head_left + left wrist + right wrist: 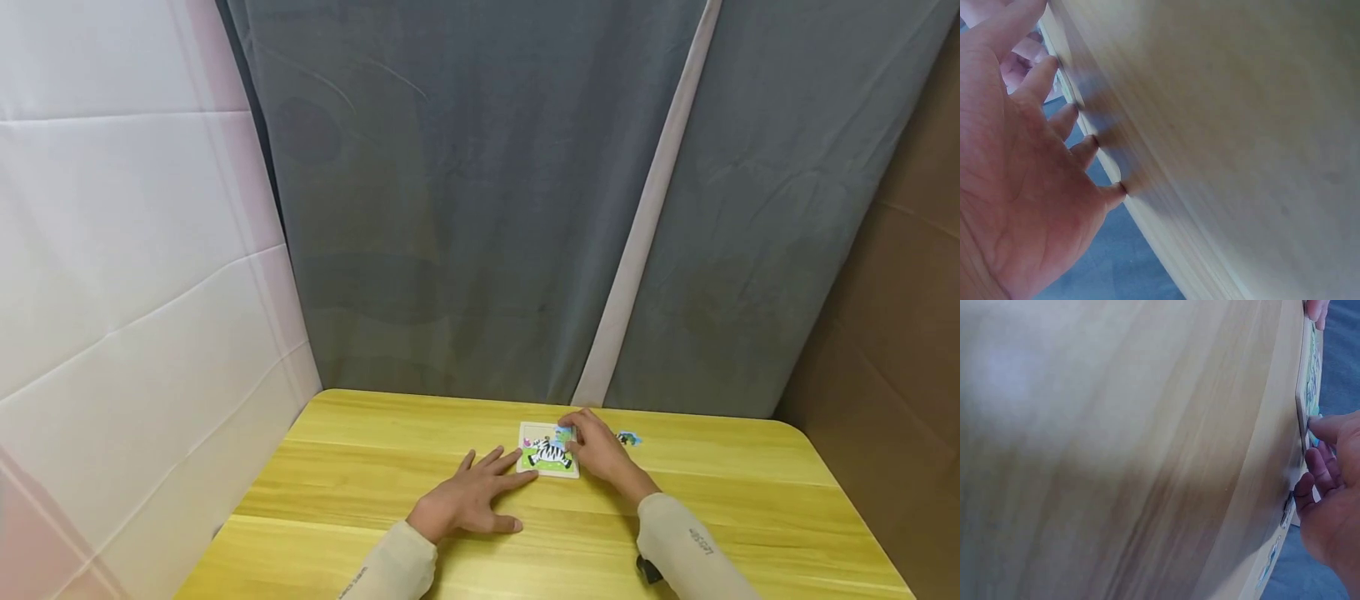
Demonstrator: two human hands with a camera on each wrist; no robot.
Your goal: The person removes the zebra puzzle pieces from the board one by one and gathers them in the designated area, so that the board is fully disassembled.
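Zebra puzzle board (548, 450) lies flat on yellow wooden table (360, 483), near far edge, roughly centre; left hand (468, 496) rests flat on table w/ fingers straight & spread, fingertips touching board's near-left corner, holding nothing; left wrist view shows same spread fingers (1054, 122) pressed to the wood; right hand (600, 450) sits on board's right side, fingers curled, pinching a small bluish puzzle piece (564, 432) at board's upper right; right wrist view shows curled fingers (1316, 472) at board edge (1307, 381); one loose piece (627, 437) lies on table just right of right hand; grey curtain (480, 200) hangs behind table
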